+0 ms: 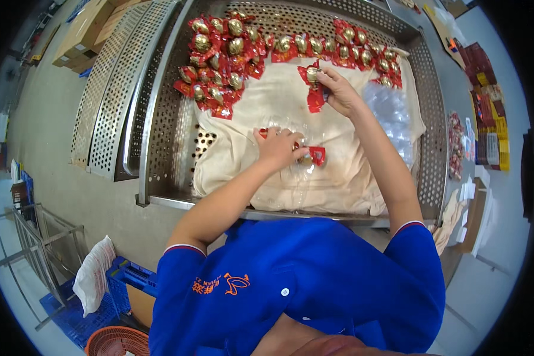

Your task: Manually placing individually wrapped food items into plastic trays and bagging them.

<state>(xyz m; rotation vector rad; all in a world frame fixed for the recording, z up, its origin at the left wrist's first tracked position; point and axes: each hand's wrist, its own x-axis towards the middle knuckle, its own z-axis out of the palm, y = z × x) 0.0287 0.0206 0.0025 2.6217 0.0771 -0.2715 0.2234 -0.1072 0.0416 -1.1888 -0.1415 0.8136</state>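
Note:
My right hand [339, 92] pinches a red-and-gold foil packet [312, 75] above the cream cloth [280, 95]. Another red wrapper end hangs just below that packet, close to my fingers. Lower and to the left, my left hand [281, 146] lies with bent, spread fingers over a clear plastic tray [305, 175]. Red-and-gold packets show beneath and beside it, one packet [317, 155] by the thumb. The hand hides much of the tray, and whether it grips anything is unclear. Many more wrapped packets [236, 46] lie along the cloth's far and left sides.
A perforated steel tub [169, 120] with raised walls surrounds the cloth. A stack of clear plastic trays [387, 118] stands at its right. Perforated panels [115, 98] and cardboard boxes [82, 33] are at left. An orange basket [115, 340] and blue crate [127, 278] sit low left.

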